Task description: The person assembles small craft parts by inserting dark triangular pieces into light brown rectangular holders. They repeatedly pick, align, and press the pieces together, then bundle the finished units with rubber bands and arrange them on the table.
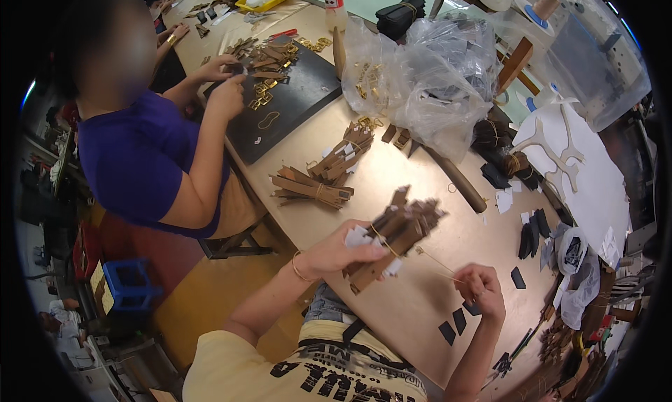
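My left hand is closed around a bundle of brown leather strips, with white paper slips among them, held tilted above the table. A thin yellowish rubber band crosses the bundle and stretches from it to the right. Its far end is pinched in the curled fingers of my right hand. On the table beyond lie more tied bundles of brown strips, apart from my hands. Small black pieces lie flat on the table near my right wrist.
To the left, a co-worker in a purple shirt handles small parts over a black board bearing gold buckles. Clear plastic bags stand at the back. A brown roll, a white sheet and a sewing machine are at right.
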The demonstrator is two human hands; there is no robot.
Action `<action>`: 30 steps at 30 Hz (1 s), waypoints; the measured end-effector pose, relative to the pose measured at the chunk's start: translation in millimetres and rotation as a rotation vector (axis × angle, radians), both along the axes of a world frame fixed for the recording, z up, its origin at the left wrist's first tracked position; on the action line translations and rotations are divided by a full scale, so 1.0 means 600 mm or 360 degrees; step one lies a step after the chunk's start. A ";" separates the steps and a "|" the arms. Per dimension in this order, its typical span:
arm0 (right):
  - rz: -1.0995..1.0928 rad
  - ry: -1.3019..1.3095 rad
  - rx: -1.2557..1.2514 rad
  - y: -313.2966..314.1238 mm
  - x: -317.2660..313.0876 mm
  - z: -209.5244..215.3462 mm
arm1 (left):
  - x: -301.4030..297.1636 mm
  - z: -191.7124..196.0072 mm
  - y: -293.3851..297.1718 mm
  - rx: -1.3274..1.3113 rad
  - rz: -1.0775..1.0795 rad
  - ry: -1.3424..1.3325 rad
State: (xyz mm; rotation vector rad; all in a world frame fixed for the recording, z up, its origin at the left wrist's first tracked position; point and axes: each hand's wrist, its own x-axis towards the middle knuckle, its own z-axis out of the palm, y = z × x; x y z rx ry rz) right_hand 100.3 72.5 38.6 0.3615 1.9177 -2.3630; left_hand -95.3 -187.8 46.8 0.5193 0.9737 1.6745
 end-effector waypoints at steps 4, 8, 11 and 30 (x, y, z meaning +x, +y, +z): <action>-0.0312 0.0485 0.0103 -0.006 0.043 0.013 | 0.020 -0.036 0.020 -0.0124 -0.0022 -0.0212; -0.0559 0.0995 -0.0464 -0.041 0.025 0.011 | 0.051 -0.041 0.047 -0.0123 -0.0040 -0.0257; -0.1002 0.1002 -0.1508 -0.087 0.006 0.003 | 0.068 -0.035 0.059 -0.0258 0.0222 -0.0076; -0.0327 0.0304 -0.0585 -0.062 -0.018 -0.020 | 0.057 -0.040 0.085 -0.0338 -0.0615 0.0698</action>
